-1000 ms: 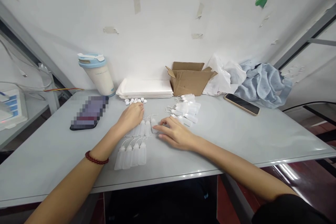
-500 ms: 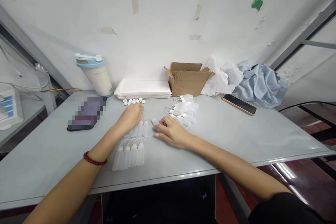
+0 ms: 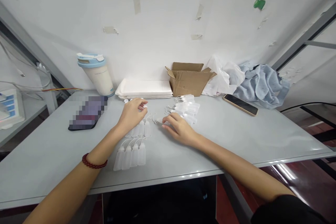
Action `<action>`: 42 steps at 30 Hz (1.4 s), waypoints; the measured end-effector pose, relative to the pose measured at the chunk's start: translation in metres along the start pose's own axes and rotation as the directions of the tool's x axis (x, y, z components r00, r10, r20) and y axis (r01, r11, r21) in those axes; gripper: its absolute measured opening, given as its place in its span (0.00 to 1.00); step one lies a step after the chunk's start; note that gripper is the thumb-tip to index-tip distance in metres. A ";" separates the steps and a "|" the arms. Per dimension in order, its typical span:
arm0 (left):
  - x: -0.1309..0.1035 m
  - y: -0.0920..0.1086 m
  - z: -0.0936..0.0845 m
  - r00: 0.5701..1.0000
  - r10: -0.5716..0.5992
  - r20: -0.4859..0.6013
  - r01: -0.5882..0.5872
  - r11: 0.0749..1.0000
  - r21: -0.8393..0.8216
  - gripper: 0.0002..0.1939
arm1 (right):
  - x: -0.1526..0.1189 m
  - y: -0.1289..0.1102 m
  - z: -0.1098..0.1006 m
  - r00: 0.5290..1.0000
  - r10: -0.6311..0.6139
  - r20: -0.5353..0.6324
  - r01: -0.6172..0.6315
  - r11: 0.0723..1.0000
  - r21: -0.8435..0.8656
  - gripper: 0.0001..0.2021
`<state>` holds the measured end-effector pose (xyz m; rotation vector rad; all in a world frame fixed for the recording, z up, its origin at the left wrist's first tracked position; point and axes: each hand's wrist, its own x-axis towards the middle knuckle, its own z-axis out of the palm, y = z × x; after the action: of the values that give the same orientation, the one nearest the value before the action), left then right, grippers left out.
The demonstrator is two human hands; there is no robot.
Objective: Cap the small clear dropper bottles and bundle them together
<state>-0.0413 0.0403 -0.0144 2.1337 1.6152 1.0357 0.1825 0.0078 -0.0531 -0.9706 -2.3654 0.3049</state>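
Note:
My left hand (image 3: 132,113), a red beaded bracelet at its wrist, is closed at the fingertips on a small white cap (image 3: 145,106). Other white caps (image 3: 126,101) lie just behind it, partly covered by the hand. My right hand (image 3: 181,127) has its fingers curled round a small translucent squeeze bottle (image 3: 159,121) with a thin looped strap, largely hidden under the fingers. Between the hands and nearer me, similar bottles stand out in two rows, a front row (image 3: 130,156) and a back row (image 3: 141,128). More bottles (image 3: 187,107) lie in a pile behind my right hand.
At the back of the grey table (image 3: 210,157) are a stack of white envelopes (image 3: 144,89), an open cardboard box (image 3: 189,82), a white plastic bag (image 3: 220,77) and blue cloth (image 3: 265,85). A tumbler (image 3: 98,77) and phone (image 3: 240,105) are there too. A dark blurred item (image 3: 89,112) lies left.
My left hand has lifted off the cap pile and turned, with a cap now at its fingertips. My right hand has shifted slightly right with the bottle.

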 end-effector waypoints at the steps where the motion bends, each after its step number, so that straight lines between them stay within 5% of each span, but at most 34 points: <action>1: -0.001 0.003 -0.001 0.998 -0.046 0.035 0.048 0.997 -0.053 0.14 | 0.000 0.001 0.000 1.000 0.008 -0.008 -0.008 1.000 0.004 0.09; 5: -0.001 0.008 -0.006 0.966 -0.162 0.203 0.196 0.967 -0.161 0.14 | 0.000 0.003 0.002 1.000 0.014 -0.023 -0.013 1.000 0.014 0.07; 8: -0.002 0.013 -0.008 0.944 -0.157 0.289 0.202 0.971 -0.131 0.16 | 0.000 0.002 0.001 1.000 0.008 -0.030 -0.007 1.000 0.029 0.08; 18: -0.018 0.025 0.006 0.899 0.142 0.414 -0.261 0.933 0.246 0.14 | -0.001 0.003 -0.002 0.995 0.038 -0.096 -0.032 0.998 0.063 0.06; 25: -0.020 0.024 0.011 0.871 0.201 0.448 -0.383 0.850 0.361 0.14 | -0.002 0.002 -0.003 0.994 0.024 -0.108 -0.017 0.998 0.068 0.06; 34: -0.016 0.017 0.014 0.963 0.151 0.222 -0.204 0.950 0.236 0.11 | -0.002 -0.002 -0.006 0.994 -0.022 -0.106 0.030 0.997 0.075 0.06; 42: -0.015 0.027 0.009 0.978 0.044 0.206 -0.059 0.996 0.066 0.10 | -0.002 -0.001 -0.005 0.990 -0.025 -0.140 0.036 0.996 0.080 0.05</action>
<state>-0.0171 0.0187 -0.0105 2.2562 1.5289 0.7530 0.1861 0.0053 -0.0492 -0.8876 -2.2219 0.3101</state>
